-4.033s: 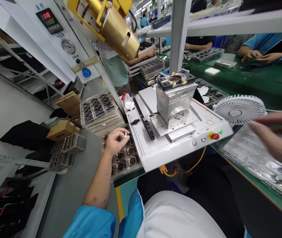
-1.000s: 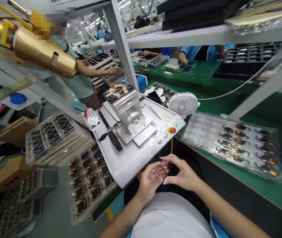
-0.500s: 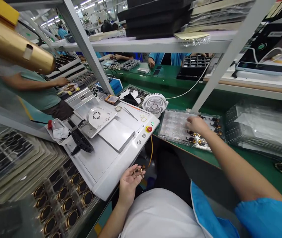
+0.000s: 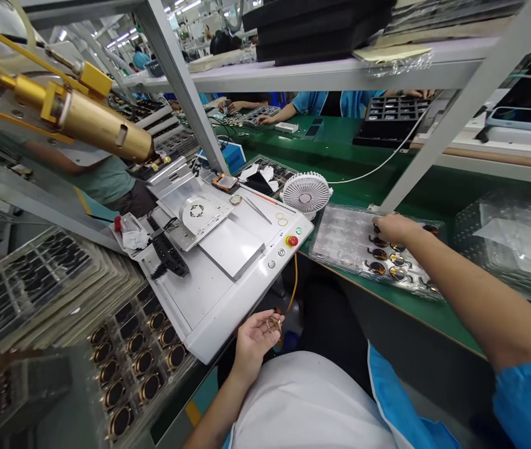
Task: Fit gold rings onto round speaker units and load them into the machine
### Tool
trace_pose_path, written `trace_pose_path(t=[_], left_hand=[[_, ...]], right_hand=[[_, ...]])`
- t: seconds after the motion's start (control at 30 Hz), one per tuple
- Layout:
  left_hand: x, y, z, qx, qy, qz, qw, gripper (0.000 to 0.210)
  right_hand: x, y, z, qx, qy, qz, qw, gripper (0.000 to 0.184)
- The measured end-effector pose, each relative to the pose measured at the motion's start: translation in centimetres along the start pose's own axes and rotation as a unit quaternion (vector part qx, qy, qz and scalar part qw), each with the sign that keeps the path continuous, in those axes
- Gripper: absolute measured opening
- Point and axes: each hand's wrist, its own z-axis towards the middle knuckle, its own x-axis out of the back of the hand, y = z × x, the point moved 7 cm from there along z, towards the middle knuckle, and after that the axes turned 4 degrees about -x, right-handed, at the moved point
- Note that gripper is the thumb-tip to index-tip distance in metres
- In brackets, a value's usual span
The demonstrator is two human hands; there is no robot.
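Observation:
In front of my white shirt, my left hand (image 4: 253, 343) is closed round a thin gold ring-shaped frame (image 4: 273, 324), held by the fingertips. My right hand (image 4: 394, 228) reaches over the clear plastic tray (image 4: 335, 234), fingertips pinched down at its far edge. What lies between those fingers is hidden. Several round dark-and-amber parts with short black tails, such as one display part (image 4: 377, 268), sit in the pockets under and around that hand. The tray's left pockets hold no dark parts.
A white machine (image 4: 219, 312) with a red stop button (image 4: 291, 240) stands left of centre, tweezers (image 4: 258, 210) on top. A gold cylinder (image 4: 106, 128) hangs above. Nearby are a small fan (image 4: 306, 192), a tray of gold-rimmed rounds (image 4: 144, 362) and stacked clear trays (image 4: 503, 231).
My right hand has come to the tray's far edge, its fingers pinched there. The whole view has shifted so the bench things appear further right. My left hand keeps the gold ring.

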Motion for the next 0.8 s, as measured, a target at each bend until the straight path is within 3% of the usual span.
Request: trace_pose_path(t=[0.17,0.27,0.33,0.47,0.57,0.67,0.8], left_hand=[[-0.2,0.2,-0.3,0.005,-0.018,-0.012,1.000,0.043],[-0.6,0.6,-0.4,0.016,-0.017,-0.010,1.000,0.045],[-1.6,1.0,-0.3,0.030,-0.037,-0.003,0.999,0.049],[-4.5,2.4,0.2,0.020,-0.118,-0.013,0.993,0.069],[-5.1,3.3,0.3,-0.006,-0.146,-0.009,0.989,0.081],[-4.1,4.0,0.0,-0.028,-0.133,0.012,0.991,0.082],[-2.7,4.6,-0.9,-0.033,-0.113,0.035,0.992,0.082]], right_hand=[[1.1,0.1,-2.6,-0.005,0.075,0.070,0.995,0.024],[-1.2,-2.5,-6.2,0.018,0.073,0.129,0.989,0.033],[-4.5,-5.9,-9.7,0.057,0.014,0.206,0.977,0.043],[-11.3,-14.9,-18.0,0.123,-0.180,0.438,0.872,0.043],[-13.7,-19.3,-22.1,0.128,-0.234,0.483,0.834,0.034],[-14.7,-21.1,-23.7,0.123,-0.241,0.482,0.833,0.034],[-14.3,-21.7,-23.7,0.178,-0.192,0.393,0.882,0.027]])
